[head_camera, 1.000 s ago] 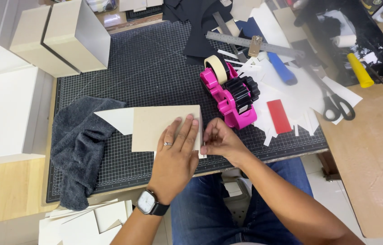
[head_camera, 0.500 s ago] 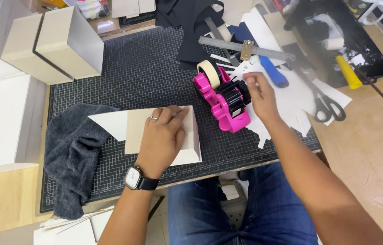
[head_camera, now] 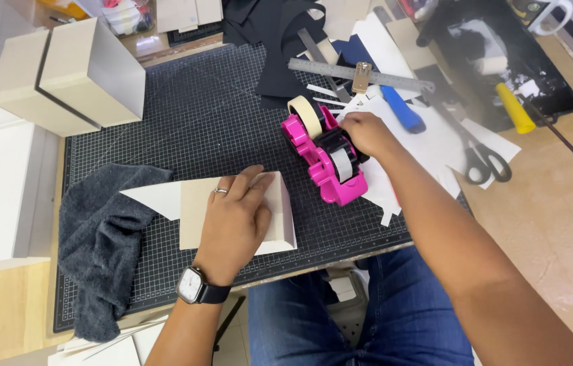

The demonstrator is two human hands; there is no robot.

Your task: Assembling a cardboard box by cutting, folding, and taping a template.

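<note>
Head view — left hand [head_camera: 233, 218] flat on cardboard piece [head_camera: 280, 224]; right hand [head_camera: 366, 133] grips tape dispenser [head_camera: 327, 157].

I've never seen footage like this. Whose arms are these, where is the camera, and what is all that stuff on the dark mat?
No machine here: a person wears a camera on the head, so you look down at their own arms and lap. The left hand presses flat on a beige cardboard piece lying on the gridded cutting mat. The right hand rests at a pink tape dispenser; I cannot tell whether it grips any tape. A grey cloth lies to the left, two cardboard boxes behind it. To the right are a metal ruler, scissors and paper scraps.
</note>
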